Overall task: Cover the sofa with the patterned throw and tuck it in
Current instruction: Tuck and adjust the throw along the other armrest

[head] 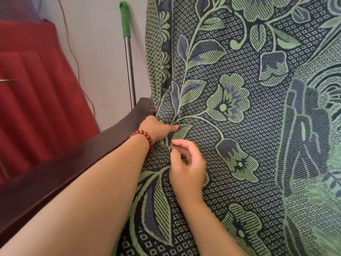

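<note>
The patterned throw point(239, 126), dark blue with green leaves and flowers, lies over the sofa's seat and backrest and fills the right of the view. The sofa's dark wooden armrest point(77, 159) runs along its left side. My left hand point(156, 129), with a red bead bracelet on the wrist, is pushed into the throw beside the armrest; its fingers are buried in a fold and only the thumb shows. My right hand point(186, 163) rests just below it on the cloth, fingers curled, fingertips pinching a small ridge of fabric.
A mop handle point(129, 58) with a green grip leans on the pale wall behind the armrest. A red curtain point(33, 93) hangs at the left, and a thin cord runs down the wall beside it.
</note>
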`<state>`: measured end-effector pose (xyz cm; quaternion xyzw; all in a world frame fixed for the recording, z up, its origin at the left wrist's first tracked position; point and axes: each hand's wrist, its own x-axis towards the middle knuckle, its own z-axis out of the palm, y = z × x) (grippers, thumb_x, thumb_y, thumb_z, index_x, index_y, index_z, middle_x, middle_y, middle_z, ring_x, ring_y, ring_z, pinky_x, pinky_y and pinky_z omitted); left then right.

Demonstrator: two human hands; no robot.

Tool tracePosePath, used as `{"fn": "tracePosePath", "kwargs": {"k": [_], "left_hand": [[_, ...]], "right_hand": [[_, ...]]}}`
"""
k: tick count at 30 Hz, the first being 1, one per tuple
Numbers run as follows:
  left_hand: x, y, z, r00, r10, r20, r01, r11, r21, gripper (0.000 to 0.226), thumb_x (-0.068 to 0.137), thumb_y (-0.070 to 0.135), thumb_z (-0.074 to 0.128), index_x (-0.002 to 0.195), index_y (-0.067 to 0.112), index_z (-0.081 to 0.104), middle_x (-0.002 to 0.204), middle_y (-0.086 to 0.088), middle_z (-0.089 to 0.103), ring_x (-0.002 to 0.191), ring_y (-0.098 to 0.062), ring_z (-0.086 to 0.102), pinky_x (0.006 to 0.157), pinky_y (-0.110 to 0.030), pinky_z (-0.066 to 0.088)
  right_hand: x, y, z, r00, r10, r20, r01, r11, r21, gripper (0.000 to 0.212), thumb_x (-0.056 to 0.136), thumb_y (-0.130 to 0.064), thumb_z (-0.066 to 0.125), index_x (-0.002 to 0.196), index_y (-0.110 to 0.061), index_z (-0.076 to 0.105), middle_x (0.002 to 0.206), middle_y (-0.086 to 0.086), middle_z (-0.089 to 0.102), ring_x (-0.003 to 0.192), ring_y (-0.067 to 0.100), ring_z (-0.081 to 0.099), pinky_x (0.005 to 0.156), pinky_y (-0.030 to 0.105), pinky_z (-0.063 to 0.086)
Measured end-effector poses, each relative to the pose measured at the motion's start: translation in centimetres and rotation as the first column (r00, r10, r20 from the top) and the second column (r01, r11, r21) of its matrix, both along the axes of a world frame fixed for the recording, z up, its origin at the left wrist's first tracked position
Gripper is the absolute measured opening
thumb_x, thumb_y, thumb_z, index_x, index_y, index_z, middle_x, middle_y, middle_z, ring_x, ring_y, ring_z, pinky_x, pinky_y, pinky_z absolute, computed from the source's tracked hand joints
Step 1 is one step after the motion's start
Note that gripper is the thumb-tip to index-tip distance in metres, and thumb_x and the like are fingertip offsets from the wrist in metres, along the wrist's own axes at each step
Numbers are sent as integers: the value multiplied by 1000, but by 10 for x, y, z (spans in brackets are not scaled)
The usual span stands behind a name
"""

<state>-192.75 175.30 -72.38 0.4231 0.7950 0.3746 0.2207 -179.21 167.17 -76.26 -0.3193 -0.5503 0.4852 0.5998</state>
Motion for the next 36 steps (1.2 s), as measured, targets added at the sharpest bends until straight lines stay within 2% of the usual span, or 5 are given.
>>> {"fn": "tracePosePath", "kwargs": {"k": [4,9,17,32,36], "left_hand": [[-4,6,-4,996,87,-24,-84,992,95,47,68,45,81,55,15,46,55,3,52,55,-16,51,50,-27,35],[2,-7,-11,984,10,180,-6,1000,-21,71,49,63,83,91,8,68,90,-1,71,86,-18,66,86,-34,53],[25,-63,12,970,-32,243,51,996,-70,66,62,49,83,107,10,58,100,2,62,83,-12,60,76,-26,48],[66,-187,2,947,-4,-321,-103,943,-316,86,54,83,63,102,12,65,110,-4,67,100,-22,63,76,-25,45],[42,-191,2,978,97,187,-73,988,-132,58,57,44,88,90,1,65,87,-5,72,79,-20,69,80,-30,54]], "right_hand": [[-13,10,3,1000,1,24,-1,1000,7,20,77,-15,56,94,-19,67,95,-3,68,91,3,62,78,14,49],[-5,6,-3,1000,-8,-17,7,1000,-18,21,84,3,57,92,-14,67,97,1,68,92,5,63,77,11,48],[13,-9,19,998,-18,-64,14,998,-64,20,84,1,57,90,-15,67,93,2,70,90,10,66,78,19,51],[59,-90,23,996,56,-75,-61,995,-76,17,86,-2,58,92,-14,68,99,-1,70,99,10,65,91,44,53],[64,-97,18,995,40,-91,-50,994,-101,15,86,-2,59,91,-12,68,97,0,71,98,12,66,92,45,52]]}}
